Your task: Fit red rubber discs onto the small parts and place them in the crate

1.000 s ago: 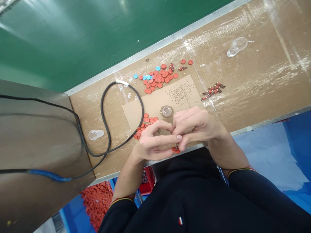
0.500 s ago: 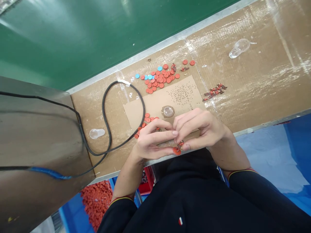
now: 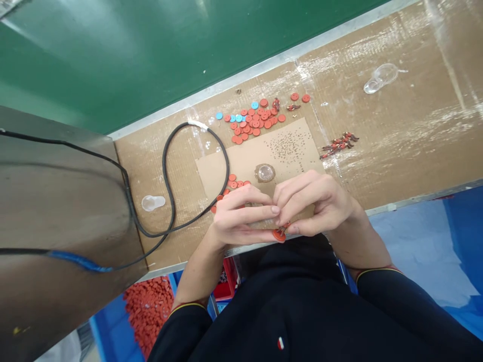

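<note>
Close to the front edge of the table, my left hand (image 3: 241, 217) pinches a red round disc (image 3: 278, 235) at its fingertips. My right hand (image 3: 319, 202) meets it, its fingers closed around a small red-and-dark figure (image 3: 287, 225) that touches the disc; fingers cover most of it. Beyond my hands, a piece of cardboard (image 3: 215, 168) bears a scatter of tiny specks (image 3: 289, 146) and a small round clear dish (image 3: 265, 173). Several red discs (image 3: 256, 124) lie behind the cardboard, and more red discs (image 3: 233, 184) sit by my left hand.
A black cable (image 3: 166, 166) loops over the table's left side beside a metal box (image 3: 68, 201). Clear plastic scoops (image 3: 153, 202) lie left and far right. Small red-and-dark figures (image 3: 339, 146) are heaped at right. Below stands a blue bin of red pieces (image 3: 149, 306).
The whole view has shifted slightly. Both hands stay together at the table edge, still holding the disc and the small figure, with only slight finger movement.
</note>
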Motion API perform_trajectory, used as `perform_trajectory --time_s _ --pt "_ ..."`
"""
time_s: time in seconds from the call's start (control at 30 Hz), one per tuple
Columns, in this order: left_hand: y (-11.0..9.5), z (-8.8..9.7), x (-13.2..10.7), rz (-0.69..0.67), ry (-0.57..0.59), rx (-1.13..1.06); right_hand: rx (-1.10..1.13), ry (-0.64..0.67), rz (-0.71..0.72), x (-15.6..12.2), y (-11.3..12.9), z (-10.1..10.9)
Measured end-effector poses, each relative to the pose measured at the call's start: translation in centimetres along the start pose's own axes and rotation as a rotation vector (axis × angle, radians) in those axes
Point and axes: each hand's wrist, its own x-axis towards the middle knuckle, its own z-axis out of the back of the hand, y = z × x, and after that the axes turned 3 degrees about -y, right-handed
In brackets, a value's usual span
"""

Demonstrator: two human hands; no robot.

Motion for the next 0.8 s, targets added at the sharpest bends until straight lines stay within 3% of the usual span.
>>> perform_trajectory --time_s 0.23,0.8 --pt "-0.04 -0.16 0.18 -0.035 -0.061 -0.003 0.033 0.047 0.003 -0.23 -0.70 -0.23" --pt "-0.57 0.02 0.69 -0.082 0.004 0.009 0.158 0.083 0.062 0.10 -0.82 -0.69"
